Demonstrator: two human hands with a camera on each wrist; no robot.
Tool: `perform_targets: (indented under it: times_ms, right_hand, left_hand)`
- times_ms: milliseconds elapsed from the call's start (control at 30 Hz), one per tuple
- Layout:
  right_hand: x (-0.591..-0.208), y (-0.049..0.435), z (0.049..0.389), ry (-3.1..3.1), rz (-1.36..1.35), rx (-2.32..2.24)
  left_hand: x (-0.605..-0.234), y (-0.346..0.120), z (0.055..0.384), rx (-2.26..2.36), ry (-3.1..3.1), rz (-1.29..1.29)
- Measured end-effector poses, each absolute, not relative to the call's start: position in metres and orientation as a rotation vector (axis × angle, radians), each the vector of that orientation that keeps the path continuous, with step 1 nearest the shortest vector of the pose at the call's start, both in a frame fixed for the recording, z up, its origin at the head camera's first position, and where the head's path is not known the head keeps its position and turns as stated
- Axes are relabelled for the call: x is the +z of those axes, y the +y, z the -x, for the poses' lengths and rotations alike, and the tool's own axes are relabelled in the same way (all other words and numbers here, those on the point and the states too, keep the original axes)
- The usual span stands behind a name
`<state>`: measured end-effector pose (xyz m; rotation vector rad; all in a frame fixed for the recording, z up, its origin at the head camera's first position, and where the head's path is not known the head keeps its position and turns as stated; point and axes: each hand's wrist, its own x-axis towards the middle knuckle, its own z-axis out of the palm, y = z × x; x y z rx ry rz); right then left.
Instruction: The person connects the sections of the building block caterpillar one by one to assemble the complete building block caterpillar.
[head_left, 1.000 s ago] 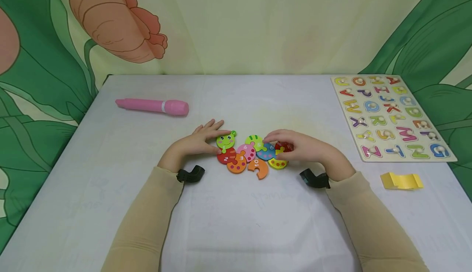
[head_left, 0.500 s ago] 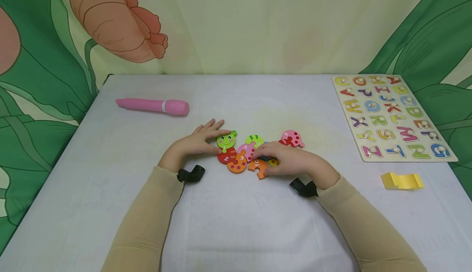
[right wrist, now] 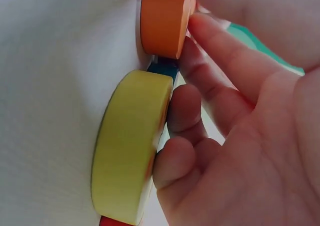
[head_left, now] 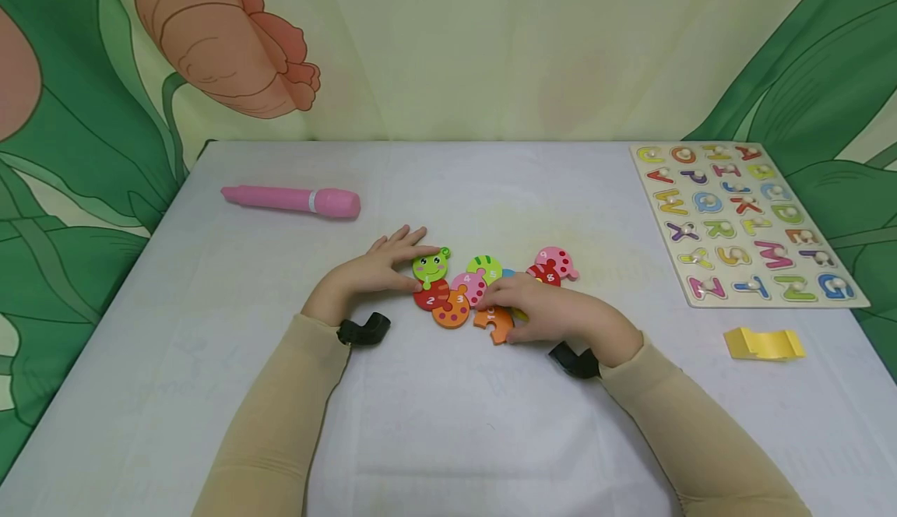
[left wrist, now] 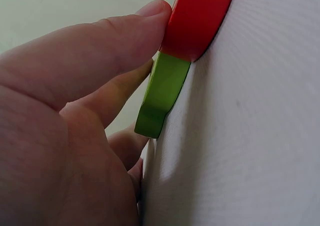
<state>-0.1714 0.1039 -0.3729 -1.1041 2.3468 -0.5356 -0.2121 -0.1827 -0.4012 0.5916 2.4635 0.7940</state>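
Flat wooden number puzzle pieces form a curved caterpillar. Its smiling green head piece (head_left: 430,266) lies between the thumb and index finger of my left hand (head_left: 371,272); in the left wrist view the thumb touches the red piece (left wrist: 202,18) beside the green edge (left wrist: 162,83). My right hand (head_left: 561,311) pinches the orange piece numbered 10 (head_left: 501,330), just below the chain. That hand mostly hides the blue piece (head_left: 508,273) and the yellow piece (right wrist: 130,141). Orange 3 (head_left: 449,313), pink 4 (head_left: 475,286), green 5 (head_left: 485,265), red 8 (head_left: 543,273) and a pink piece (head_left: 554,255) show around it.
A pink marker-shaped stick (head_left: 290,199) lies at the back left. An alphabet peg board (head_left: 757,225) lies at the right, with a yellow wavy block (head_left: 764,344) in front of it. White cloth covers the table (head_left: 434,431).
My right hand has left the pink and red pieces at the chain's right end, come left and nearer, and taken the orange 10, which has shifted slightly. The left hand stays put.
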Motion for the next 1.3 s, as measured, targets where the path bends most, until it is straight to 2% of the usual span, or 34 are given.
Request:
perform_targets:
  times_ms: [733,1300]
  right_hand:
    - [-0.371,0.095,0.161,2.465,1.111,-0.497]
    - [-0.369,0.096,0.160,2.387,1.026,-0.704]
  left_hand:
    - [-0.402,-0.182,0.213,0.783,2.464,-0.583]
    - [-0.402,-0.182,0.213,0.776,2.469,-0.591]
